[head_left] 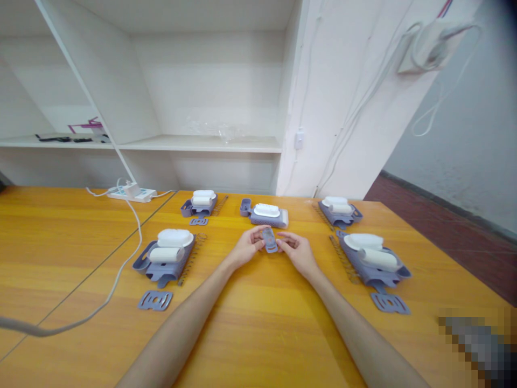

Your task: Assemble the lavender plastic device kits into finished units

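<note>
"What to find at the centre?"

"Pinching a small grey plate (269, 240) by its left side, between thumb and fingers of the left hand (247, 248)."

"And with the right hand (298, 252)?"

"Curving in toward the plate's right edge, with thumb and forefinger close together; impossible to tell whether pinching it or just beside it."

"Where to place the plate, then?"

"Between both hands, tilted, slotted end toward the viewer, over the middle of a wooden table (266, 334). Just beyond it, to see a purple-grey middle holder (269, 220) topped with a white oval case (266, 209), with a small cup (245, 207) at its left end."

"And on the left?"

"Two more, one behind the other: a near holder (176, 270) bearing a white case (175, 237) and a white roll (165, 255), with a coiled spring (191, 260) along its right side and a flat slotted plate (155, 300) in front; farther back, a similar set (204, 209)."

"On the right?"

"Likewise two, near (374, 274) and far (338, 217), with springs (343, 260) on their left."

"Behind everything?"

"White shelves (202, 143), with crumpled clear plastic (226, 131) on one."
</note>
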The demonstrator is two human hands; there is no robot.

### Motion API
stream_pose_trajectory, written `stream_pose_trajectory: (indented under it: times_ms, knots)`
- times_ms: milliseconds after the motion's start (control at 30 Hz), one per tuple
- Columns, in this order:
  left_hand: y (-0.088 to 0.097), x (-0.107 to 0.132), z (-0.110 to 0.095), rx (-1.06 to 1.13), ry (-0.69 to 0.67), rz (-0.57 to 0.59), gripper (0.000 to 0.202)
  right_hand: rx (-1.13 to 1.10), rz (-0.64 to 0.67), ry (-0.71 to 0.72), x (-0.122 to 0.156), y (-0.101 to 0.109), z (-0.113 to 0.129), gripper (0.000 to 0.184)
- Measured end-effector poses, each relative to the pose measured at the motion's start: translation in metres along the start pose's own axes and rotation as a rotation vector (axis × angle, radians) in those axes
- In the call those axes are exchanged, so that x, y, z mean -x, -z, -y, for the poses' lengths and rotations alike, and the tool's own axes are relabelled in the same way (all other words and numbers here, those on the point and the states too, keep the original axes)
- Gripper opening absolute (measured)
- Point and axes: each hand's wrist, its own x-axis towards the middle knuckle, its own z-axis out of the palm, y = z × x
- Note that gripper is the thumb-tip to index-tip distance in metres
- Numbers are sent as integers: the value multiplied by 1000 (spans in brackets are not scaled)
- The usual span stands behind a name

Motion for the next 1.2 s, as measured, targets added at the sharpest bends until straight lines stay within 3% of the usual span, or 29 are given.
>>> stream_pose_trajectory:
  times_ms: [133,333,733,1200]
  knots:
    - [-1,-1,3,28,-18,53,52,-29,25,-22,1,-1,3,37]
    - [0,-2,3,26,-11,21,52,-90,58,-43,2,-1,7,34]
    - [-1,2,-4,-20,-4,108,51,-98,79,-79,-1,1,0,37]
    - [6,1,-3,1,51,156,55,0,50,-66,2,-2,4,32]
